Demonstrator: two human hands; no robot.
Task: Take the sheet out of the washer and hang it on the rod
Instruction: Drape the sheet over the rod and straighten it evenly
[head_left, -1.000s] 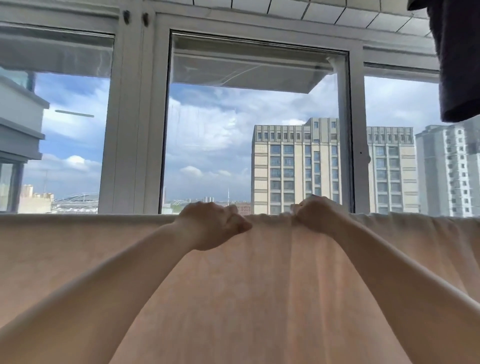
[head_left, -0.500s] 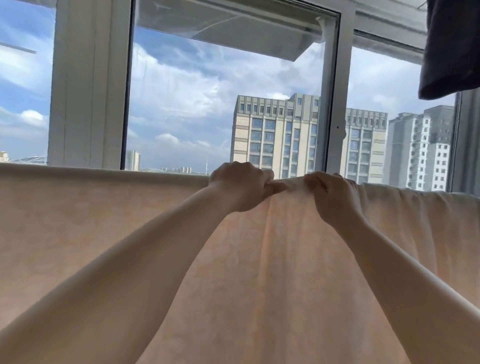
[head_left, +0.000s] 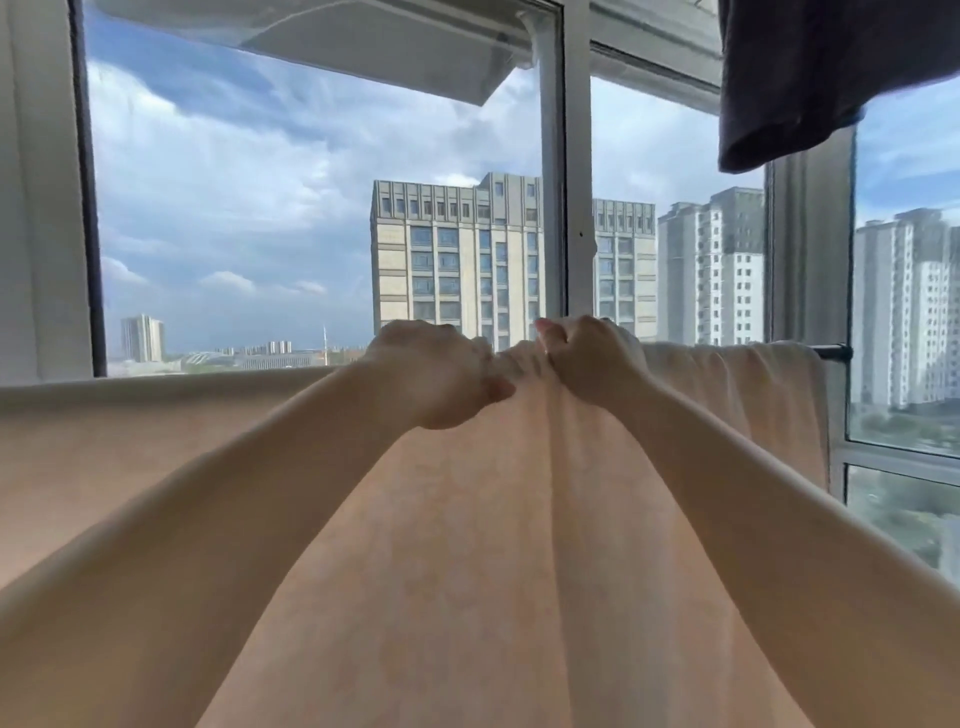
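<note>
A pale peach sheet (head_left: 467, 545) hangs draped over a horizontal rod (head_left: 836, 352), whose dark bare end shows at the right. The sheet fills the lower half of the view. My left hand (head_left: 431, 374) grips the sheet's top fold at the rod, fingers curled over it. My right hand (head_left: 592, 358) grips the same fold just to the right, almost touching the left hand. Between the two hands the cloth is bunched into vertical folds. The washer is out of view.
Large windows with white frames (head_left: 566, 208) stand right behind the rod, with tall buildings outside. A dark garment (head_left: 810, 78) hangs from above at the top right. The sheet's right edge (head_left: 821, 415) ends just short of the rod's end.
Both hands have slid right along the rod and come closer together, bunching the sheet between them. The view has turned right, so the rod's right end now shows.
</note>
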